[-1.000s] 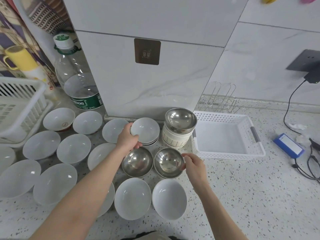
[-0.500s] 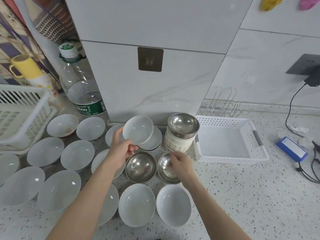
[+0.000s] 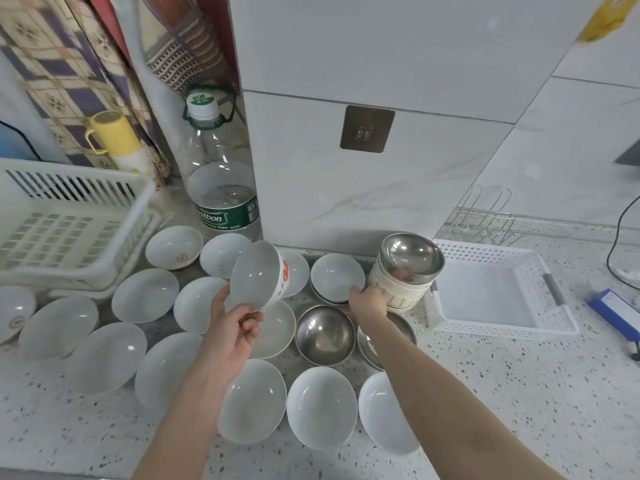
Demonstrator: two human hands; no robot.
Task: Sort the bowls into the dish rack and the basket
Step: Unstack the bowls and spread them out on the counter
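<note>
Bowl point(image 3: 258, 276) tilting in your left hand point(image 3: 232, 336), gripped at its rim; right hand point(image 3: 367, 302) is reaching the stack point(image 3: 403, 285), grip unclear. Be carrying it level toward the dish rack point(image 3: 69, 216).

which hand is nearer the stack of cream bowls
Right. The right hand is at the base of the stack of cream bowls; the left hand is farther left, holding a white bowl.

Your left hand point(image 3: 235, 327) pinches a white bowl with red print point(image 3: 260, 275) by its rim, tilted on edge, lifted above the white bowls point(image 3: 145, 295) spread right of the dish rack point(image 3: 69, 223). Farther right: two steel bowls point(image 3: 325, 335), a stacked cream set topped by a steel bowl point(image 3: 412, 254), then the white basket point(image 3: 498, 292).
</note>
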